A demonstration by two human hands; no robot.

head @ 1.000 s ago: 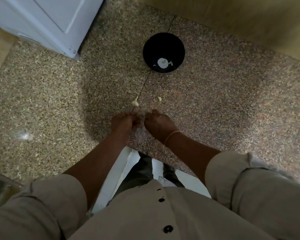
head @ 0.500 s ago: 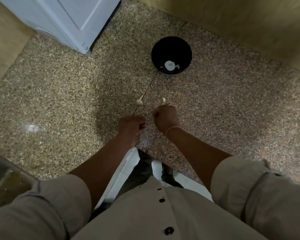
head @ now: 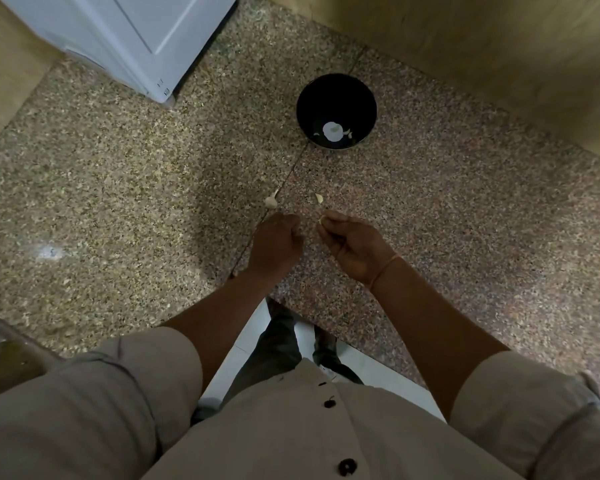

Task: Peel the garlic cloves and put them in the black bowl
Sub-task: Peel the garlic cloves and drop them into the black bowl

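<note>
Now — right hand (head: 355, 245) pinching clove (head: 322, 220), left hand (head: 274, 242) curled; bowl (head: 336, 97) beyond

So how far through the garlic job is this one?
Done: pale pieces lie in the black bowl. In hand: the right hand pinches a clove; the left hand is curled beside it, contents hidden. Left: the tailed clove and the smaller piece lying on the counter.
</note>
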